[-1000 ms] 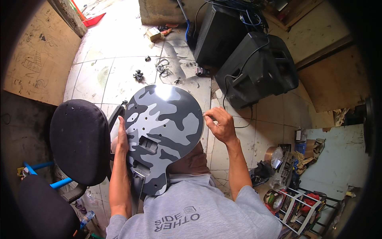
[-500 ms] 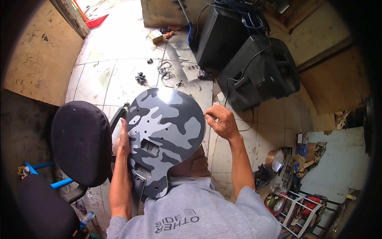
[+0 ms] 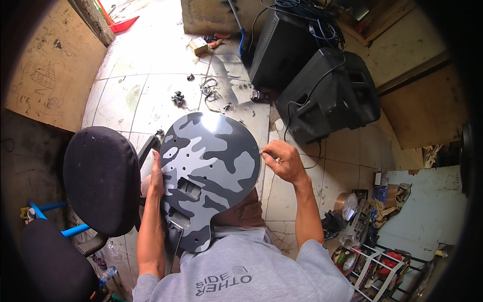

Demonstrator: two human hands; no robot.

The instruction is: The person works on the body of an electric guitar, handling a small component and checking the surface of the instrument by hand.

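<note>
An electric guitar body (image 3: 229, 146) in grey, black and white camouflage rests over my lap, its glossy face up. Two rectangular pickup cavities and several small drilled holes show in it. My left hand (image 3: 155, 173) grips its left edge, the thumb along the side and the other fingers mostly hidden. At the right edge my right hand (image 3: 283, 158) is closed in a pinch, fingertips touching or very near the rim. Whatever lies between those fingertips is too small to make out.
A black padded chair (image 3: 102, 181) stands close by my left arm. Two black speaker cabinets (image 3: 329, 98) with cables are at the far right. Black scraps and cords (image 3: 209, 88) litter the tiled floor ahead. A white metal rack (image 3: 375, 269) with tools sits at the lower right.
My right hand has shifted slightly down and to the right, still pinched at the rim. The guitar body and my left hand stay almost in place.
</note>
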